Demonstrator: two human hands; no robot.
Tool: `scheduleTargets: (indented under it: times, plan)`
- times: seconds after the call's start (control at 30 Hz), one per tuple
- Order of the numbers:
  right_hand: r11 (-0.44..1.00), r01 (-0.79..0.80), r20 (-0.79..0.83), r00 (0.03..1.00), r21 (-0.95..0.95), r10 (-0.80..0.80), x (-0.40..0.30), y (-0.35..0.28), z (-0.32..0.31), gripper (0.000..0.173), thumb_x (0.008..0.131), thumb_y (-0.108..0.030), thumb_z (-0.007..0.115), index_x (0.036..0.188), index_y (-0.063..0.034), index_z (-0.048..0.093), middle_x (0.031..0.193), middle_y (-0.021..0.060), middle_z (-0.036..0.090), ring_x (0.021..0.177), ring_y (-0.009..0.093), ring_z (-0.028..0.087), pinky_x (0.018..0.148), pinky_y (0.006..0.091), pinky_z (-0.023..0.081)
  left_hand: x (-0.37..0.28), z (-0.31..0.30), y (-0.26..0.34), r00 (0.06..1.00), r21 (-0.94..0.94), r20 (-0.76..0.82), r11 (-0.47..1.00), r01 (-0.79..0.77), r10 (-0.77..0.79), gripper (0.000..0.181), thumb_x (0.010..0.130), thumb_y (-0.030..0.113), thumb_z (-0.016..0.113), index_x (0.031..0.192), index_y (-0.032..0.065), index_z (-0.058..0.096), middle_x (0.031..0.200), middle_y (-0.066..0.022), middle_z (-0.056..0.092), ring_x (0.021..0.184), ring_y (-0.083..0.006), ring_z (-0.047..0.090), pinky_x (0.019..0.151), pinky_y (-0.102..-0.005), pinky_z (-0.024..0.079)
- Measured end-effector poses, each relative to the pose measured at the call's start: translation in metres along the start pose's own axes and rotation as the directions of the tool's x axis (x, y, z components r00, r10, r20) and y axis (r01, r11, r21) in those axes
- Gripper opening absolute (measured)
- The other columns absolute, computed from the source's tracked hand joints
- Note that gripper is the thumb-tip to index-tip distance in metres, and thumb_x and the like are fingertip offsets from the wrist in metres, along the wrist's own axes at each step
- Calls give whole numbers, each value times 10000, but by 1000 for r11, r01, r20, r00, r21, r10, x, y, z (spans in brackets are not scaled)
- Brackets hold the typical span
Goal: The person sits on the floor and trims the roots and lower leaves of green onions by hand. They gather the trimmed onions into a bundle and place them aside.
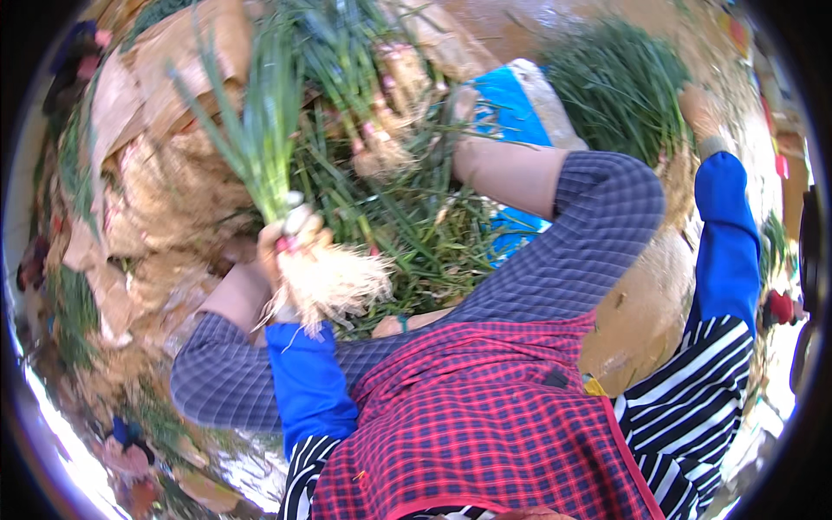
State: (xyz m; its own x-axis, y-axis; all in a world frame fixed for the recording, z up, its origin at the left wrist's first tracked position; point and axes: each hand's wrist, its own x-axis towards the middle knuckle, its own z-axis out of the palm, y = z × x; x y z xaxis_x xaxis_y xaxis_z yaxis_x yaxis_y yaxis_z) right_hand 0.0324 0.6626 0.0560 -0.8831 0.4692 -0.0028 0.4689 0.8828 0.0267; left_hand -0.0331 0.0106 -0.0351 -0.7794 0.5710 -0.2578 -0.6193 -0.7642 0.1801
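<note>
My left hand [269, 250] is closed around a bunch of green onions [273, 156], just above its pale, stringy roots [325, 276]. The leaves point up and away from me, and something whitish covers the tips of a finger or thumb. Far out to the right, my right hand [701, 112] reaches to the edge of a large heap of green onions [614, 88]. Its fingers are partly lost against the leaves, so whether it grips any is unclear. Between my legs lie loose trimmed leaves [422, 227].
More green onions with roots [383, 123] lie ahead of me. Brown sheeting [175, 84] covers part of a rooted pile [169, 188] at the left. A blue and white sack [510, 107] lies by my right leg. Other people appear small at the left rim.
</note>
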Motion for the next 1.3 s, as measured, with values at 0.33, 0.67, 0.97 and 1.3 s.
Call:
scheduleTargets:
  times: [0.33, 0.67, 0.97, 1.3]
  plan:
    - [787, 232, 321, 820, 571, -474, -77, -428, 102, 404, 856, -371, 600, 1080, -35, 577, 963, 206, 652, 868, 366, 650, 764, 445, 518, 5, -5, 1, 986, 90, 126, 991, 102, -113, 297, 912, 177, 545, 1160, 39, 459, 797, -11, 462, 713, -141, 471, 696, -323, 432]
    - [582, 240, 134, 840, 777, -526, -101, -432, 156, 259, 814, -153, 491, 944, -9, 662, 848, 232, 661, 819, 369, 664, 735, 453, 527, 10, 0, -4, 970, 144, -201, 976, 164, -133, 332, 804, 160, 592, 1106, 71, 485, 802, -92, 487, 655, -192, 478, 536, -311, 456]
    - [564, 369, 231, 648, 739, -726, -179, -422, 70, 352, 862, -278, 562, 1128, -58, 495, 800, 213, 657, 742, 405, 640, 642, 485, 494, 15, -12, -7, 946, 64, -285, 982, 178, -153, 264, 782, 65, 579, 1027, -33, 587, 1037, -201, 634, 882, -288, 653, 716, -423, 592]
    - [64, -617, 559, 657, 784, -506, -128, -456, 117, 293, 944, -338, 553, 883, -58, 612, 596, -28, 501, 459, 55, 400, 415, 223, 308, 12, -9, -16, 921, 174, -383, 973, 153, -77, 240, 786, 53, 584, 1019, -5, 582, 969, -172, 623, 860, -286, 618, 746, -432, 555]
